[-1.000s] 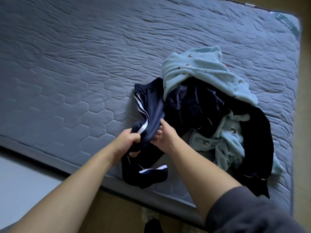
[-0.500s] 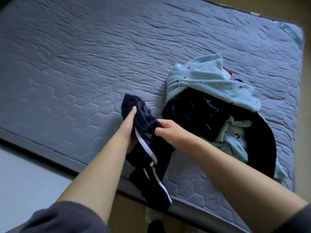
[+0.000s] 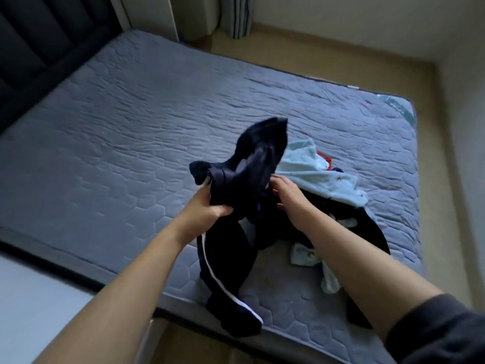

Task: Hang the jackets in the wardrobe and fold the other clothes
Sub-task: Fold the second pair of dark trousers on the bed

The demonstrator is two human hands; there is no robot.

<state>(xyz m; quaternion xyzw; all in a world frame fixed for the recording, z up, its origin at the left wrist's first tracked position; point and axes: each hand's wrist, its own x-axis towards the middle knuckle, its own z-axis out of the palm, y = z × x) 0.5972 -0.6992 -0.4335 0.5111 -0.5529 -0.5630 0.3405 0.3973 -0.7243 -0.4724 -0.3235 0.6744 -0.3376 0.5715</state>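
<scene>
A dark navy garment with a white side stripe [image 3: 244, 185] is lifted off the bed, its lower part hanging down over the mattress's near edge. My left hand [image 3: 207, 206] grips a bunch of it from the left. My right hand [image 3: 286, 191] holds its right side, fingers curled into the fabric. Just right of my hands lies a heap of clothes on the mattress: a light blue fleece piece [image 3: 322, 179] on top, dark garments [image 3: 367, 227] under it, and a bit of red [image 3: 324, 157] behind.
The grey-blue quilted mattress [image 3: 126, 143] fills the view, with a dark padded headboard [image 3: 39, 38] at the far left. Beige floor [image 3: 328, 53] runs round the far side, with a curtain [image 3: 236, 14] at the back wall. A pale surface [image 3: 31, 298] lies at the near left.
Both hands have raised the navy garment higher off the mattress, and one end now sticks up above them. The view has tilted upward, showing the headboard and far floor.
</scene>
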